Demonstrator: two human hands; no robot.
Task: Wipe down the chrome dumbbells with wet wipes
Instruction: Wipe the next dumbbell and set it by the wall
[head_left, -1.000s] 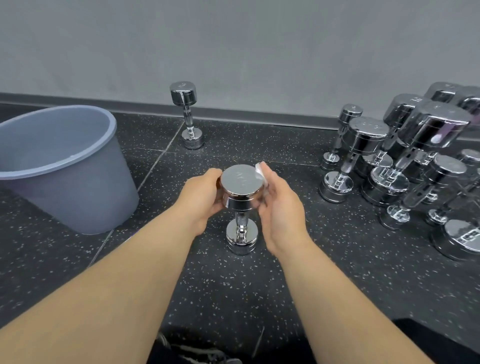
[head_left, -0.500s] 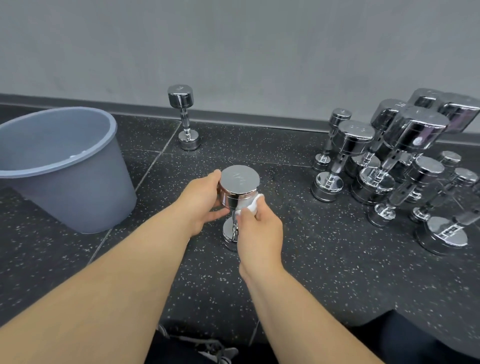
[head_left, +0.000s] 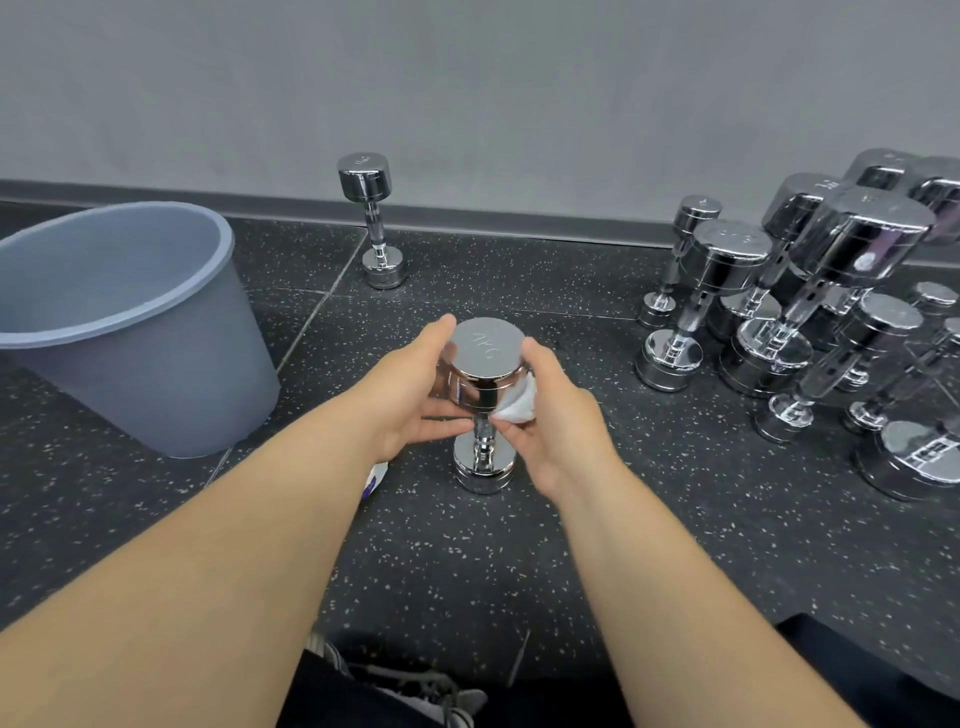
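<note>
A chrome dumbbell (head_left: 487, 348) stands upright on the dark speckled floor in the middle of the view. My left hand (head_left: 410, 395) grips its upper head from the left. My right hand (head_left: 550, 415) holds a bunched white wet wipe (head_left: 519, 408) against the underside of that head, beside the knurled handle. The lower head rests on the floor below my hands.
A grey plastic bin (head_left: 130, 322) stands at the left. One chrome dumbbell (head_left: 371, 218) stands alone by the wall's skirting. A pile of several chrome dumbbells (head_left: 810, 301) crowds the right. A white and blue packet (head_left: 375, 479) peeks from under my left wrist.
My right hand with the wipe went from the top head's right side down to the handle, and is now back up under the head's right edge. The left hand kept its grip.
</note>
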